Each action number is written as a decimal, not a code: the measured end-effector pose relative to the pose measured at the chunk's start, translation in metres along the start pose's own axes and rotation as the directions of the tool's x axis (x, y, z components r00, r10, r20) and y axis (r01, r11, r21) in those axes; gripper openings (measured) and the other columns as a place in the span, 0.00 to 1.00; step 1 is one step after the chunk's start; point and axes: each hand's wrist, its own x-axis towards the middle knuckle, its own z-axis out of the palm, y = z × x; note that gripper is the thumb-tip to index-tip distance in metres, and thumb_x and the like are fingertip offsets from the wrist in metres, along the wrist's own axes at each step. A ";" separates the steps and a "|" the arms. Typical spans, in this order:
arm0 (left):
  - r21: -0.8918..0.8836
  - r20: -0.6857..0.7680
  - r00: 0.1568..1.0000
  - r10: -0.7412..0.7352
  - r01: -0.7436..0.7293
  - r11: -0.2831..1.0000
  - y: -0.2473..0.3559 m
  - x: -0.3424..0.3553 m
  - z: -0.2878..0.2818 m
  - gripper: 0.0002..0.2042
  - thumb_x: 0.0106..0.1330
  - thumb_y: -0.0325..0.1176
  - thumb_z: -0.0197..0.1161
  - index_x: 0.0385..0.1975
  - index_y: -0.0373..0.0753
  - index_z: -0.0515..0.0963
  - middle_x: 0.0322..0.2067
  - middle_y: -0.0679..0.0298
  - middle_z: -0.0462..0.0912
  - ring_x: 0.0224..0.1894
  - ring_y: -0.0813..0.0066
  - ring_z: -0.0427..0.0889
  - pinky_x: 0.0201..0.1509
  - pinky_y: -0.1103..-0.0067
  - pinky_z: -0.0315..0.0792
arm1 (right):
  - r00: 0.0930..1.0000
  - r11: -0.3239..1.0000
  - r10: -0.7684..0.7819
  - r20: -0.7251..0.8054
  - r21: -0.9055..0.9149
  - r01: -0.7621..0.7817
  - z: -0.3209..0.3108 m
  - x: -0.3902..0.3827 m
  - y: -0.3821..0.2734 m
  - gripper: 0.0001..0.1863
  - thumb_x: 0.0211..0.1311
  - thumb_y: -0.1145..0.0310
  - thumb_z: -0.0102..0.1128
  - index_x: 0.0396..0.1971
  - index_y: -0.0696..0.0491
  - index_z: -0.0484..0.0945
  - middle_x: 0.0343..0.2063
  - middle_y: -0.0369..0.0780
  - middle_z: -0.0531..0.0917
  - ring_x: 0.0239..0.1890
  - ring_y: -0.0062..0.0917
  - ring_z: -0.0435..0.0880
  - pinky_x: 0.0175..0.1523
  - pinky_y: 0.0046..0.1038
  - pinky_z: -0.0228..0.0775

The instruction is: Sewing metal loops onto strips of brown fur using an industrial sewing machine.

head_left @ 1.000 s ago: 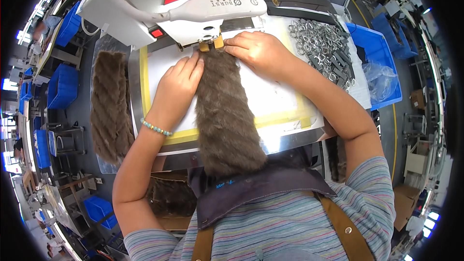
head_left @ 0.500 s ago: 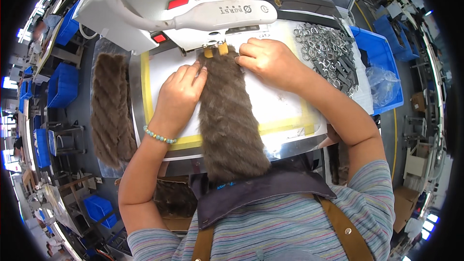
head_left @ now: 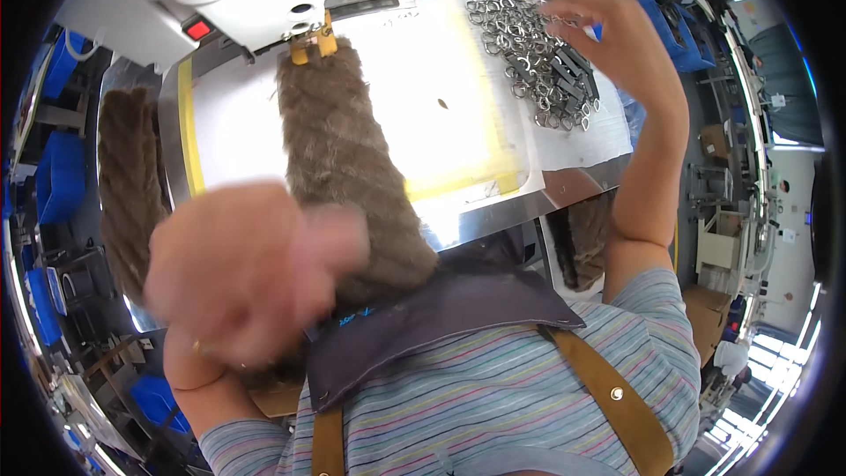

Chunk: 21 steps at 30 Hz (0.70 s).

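Observation:
My left hand (head_left: 256,260), smeared by motion, is raised over the lower left of the brown fur strip (head_left: 333,132); I cannot tell what its fingers hold. The strip runs from under the yellow presser parts (head_left: 313,48) of the white machine (head_left: 154,9) toward my dark apron (head_left: 441,326). My right hand (head_left: 599,35) is over the pile of metal rings and dark slides (head_left: 529,66) at the upper right, fingers bent but apart.
A second fur strip (head_left: 125,176) lies along the table's left side. A white sheet edged with yellow tape (head_left: 423,97) covers the middle. More fur (head_left: 577,247) is low at right. Blue bins (head_left: 55,176) and a cardboard box (head_left: 705,317) stand around the table.
Both hands have left the strip's edges by the presser: my left moved down toward me, my right up and rightward to the hardware pile. The view has shifted, putting the machine further up-left.

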 end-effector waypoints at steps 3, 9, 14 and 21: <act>-0.444 0.186 0.977 0.102 -0.009 0.896 0.034 0.010 0.000 0.12 0.65 0.28 0.73 0.47 0.42 0.88 0.26 0.64 0.82 0.25 0.69 0.79 0.29 0.74 0.72 | 0.991 0.991 0.063 0.120 0.112 -0.077 0.017 -0.019 -0.008 0.12 0.66 0.64 0.72 0.46 0.53 0.90 0.37 0.42 0.90 0.36 0.34 0.89 0.41 0.34 0.79; -0.766 0.316 0.905 0.284 0.067 0.640 0.055 0.033 0.004 0.11 0.66 0.26 0.71 0.46 0.48 0.89 0.23 0.68 0.80 0.20 0.75 0.74 0.23 0.78 0.66 | 0.983 0.985 0.169 0.070 -0.036 -0.166 0.062 -0.028 -0.020 0.14 0.65 0.68 0.72 0.51 0.49 0.88 0.34 0.38 0.87 0.30 0.30 0.82 0.37 0.33 0.74; -0.837 0.356 0.868 0.346 0.132 0.530 0.057 0.043 0.001 0.13 0.67 0.25 0.68 0.45 0.54 0.90 0.20 0.71 0.78 0.17 0.81 0.69 0.18 0.82 0.61 | 0.963 0.964 0.258 0.074 -0.080 -0.252 0.070 -0.031 -0.024 0.15 0.63 0.70 0.67 0.49 0.50 0.89 0.36 0.41 0.87 0.40 0.41 0.87 0.47 0.41 0.78; -0.858 0.427 0.814 0.393 0.229 0.460 0.051 0.038 -0.014 0.12 0.65 0.26 0.70 0.42 0.56 0.91 0.20 0.74 0.79 0.15 0.84 0.68 0.15 0.84 0.56 | 0.954 0.959 0.284 0.093 -0.019 -0.283 0.061 -0.026 -0.021 0.15 0.62 0.71 0.67 0.48 0.50 0.89 0.35 0.39 0.87 0.36 0.36 0.87 0.42 0.37 0.78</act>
